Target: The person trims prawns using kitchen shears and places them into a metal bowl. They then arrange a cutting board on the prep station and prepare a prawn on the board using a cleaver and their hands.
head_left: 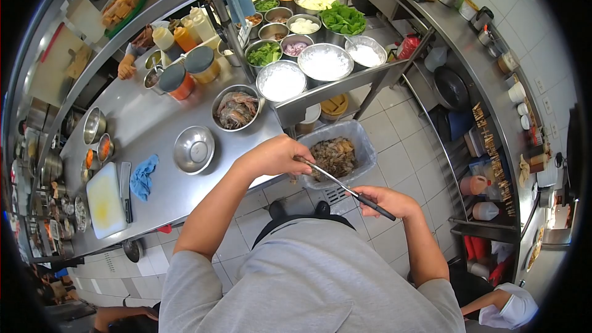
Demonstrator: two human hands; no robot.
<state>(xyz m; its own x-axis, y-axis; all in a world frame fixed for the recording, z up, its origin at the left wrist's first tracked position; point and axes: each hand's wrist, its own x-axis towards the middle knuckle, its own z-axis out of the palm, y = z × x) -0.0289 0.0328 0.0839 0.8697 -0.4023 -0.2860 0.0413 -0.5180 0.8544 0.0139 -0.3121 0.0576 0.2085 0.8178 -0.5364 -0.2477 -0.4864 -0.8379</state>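
Note:
My right hand [383,201] is closed around the black handle of a slim knife [334,180], whose narrow metal blade slants up to the left. At the blade's far end my left hand [280,154] is closed; a small brownish bit shows at its fingertips, too hidden to name. Below both hands, a clear-lined plastic tub [365,169] on the floor holds a heap of brownish shrimp shells [333,157]. On the steel counter, a metal bowl of raw shrimp [236,110] stands beyond my left hand, with a steel bowl [193,150] beside it.
A white cutting board [106,202], a large knife [125,191] and a blue cloth [144,177] lie on the counter at left. Bowls of vegetables and white powder [325,61] stand ahead. Another person's hand [127,67] rests across the counter; a person's white sleeve [509,306] shows behind right.

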